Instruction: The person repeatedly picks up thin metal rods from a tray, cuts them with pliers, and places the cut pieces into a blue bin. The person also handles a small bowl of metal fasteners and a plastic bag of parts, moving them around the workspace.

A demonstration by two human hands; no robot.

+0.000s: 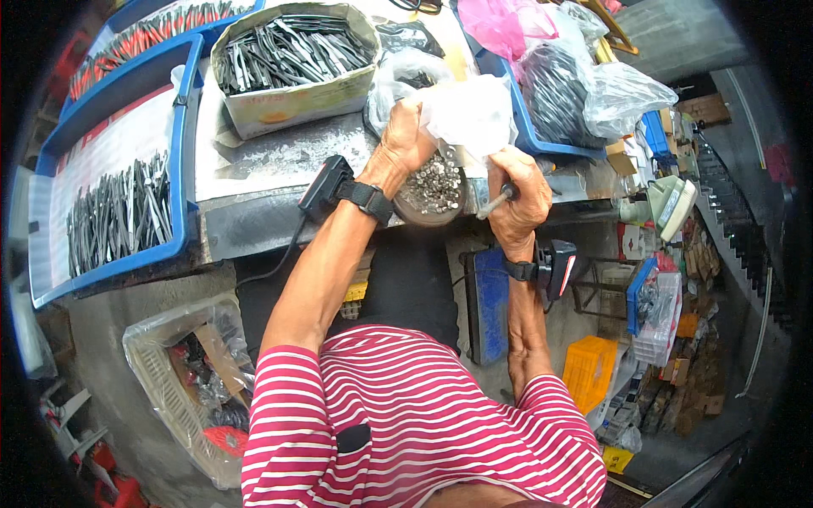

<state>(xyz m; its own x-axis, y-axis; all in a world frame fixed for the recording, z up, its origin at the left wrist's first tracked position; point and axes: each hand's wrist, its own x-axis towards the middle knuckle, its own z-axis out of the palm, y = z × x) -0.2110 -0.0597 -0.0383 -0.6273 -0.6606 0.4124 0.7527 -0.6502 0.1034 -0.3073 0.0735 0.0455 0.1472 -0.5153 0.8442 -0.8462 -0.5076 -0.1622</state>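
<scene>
Your left hand (408,140) is up at the bench edge, fingers closed on the crumpled neck of a clear plastic bag (466,110), which bulges white above and to the right of the knuckles. Directly under that hand sits a shallow round bowl of small silvery metal pieces (434,188), at the front lip of the grey metal bench (279,157). The bag hangs just above the bowl, slightly right of its centre.

Your right hand (518,199) is clenched around a short metal rod-like tool with a dark grip (495,201). Its long axis runs lower-left to upper-right, the bright tip pointing toward the bowl's right rim. The right hand is nearer the bowl's right side; the left covers its upper-left edge. Both wrists carry black strapped devices.

Hard to read: whether the bag touches the pieces, what is inside the bag, and the tool's working end, which is tiny. The bowl's near rim merges with the bench edge.

Around: a cardboard box of dark metal strips (292,55) behind left, a blue tray with more dark strips (118,212) far left, bagged dark parts (567,85) behind right.
</scene>
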